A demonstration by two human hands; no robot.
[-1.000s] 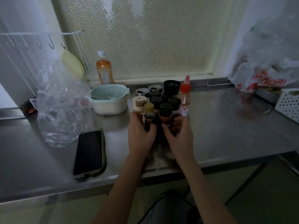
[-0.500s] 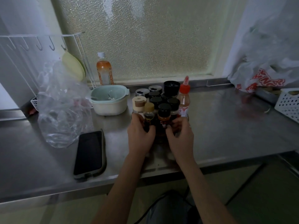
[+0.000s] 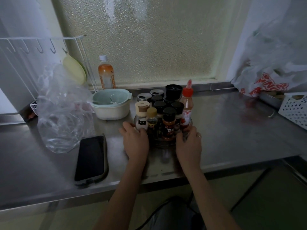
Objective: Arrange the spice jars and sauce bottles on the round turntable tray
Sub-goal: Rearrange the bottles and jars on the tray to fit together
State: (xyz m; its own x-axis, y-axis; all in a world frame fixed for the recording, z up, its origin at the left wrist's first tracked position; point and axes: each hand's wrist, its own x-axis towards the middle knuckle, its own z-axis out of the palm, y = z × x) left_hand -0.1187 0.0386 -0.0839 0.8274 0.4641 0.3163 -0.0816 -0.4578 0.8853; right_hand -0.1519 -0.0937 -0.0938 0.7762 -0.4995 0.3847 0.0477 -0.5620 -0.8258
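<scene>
A clear round turntable tray (image 3: 163,144) stands on the steel counter, packed with upright bottles and jars. At its front are a beige-capped bottle (image 3: 141,113), a small yellow-capped oil bottle (image 3: 152,118) and a red-labelled spice jar (image 3: 168,128). A red-capped sauce bottle (image 3: 186,110) is at its right, with several black-lidded jars and a black grinder (image 3: 173,92) behind. My left hand (image 3: 135,141) curls against the tray's left side below the beige-capped bottle. My right hand (image 3: 189,146) grips the right rim at the sauce bottle's base.
A phone (image 3: 90,158) lies near the counter's front edge at the left, beside a clear plastic bag (image 3: 61,113). A pale bowl (image 3: 111,103) and an orange drink bottle (image 3: 106,75) stand behind. At the far right are a white basket (image 3: 295,107) and a shopping bag (image 3: 265,80).
Both hands have moved apart, from the front jars out to the left and right sides of the tray. The front bottles now show between them.
</scene>
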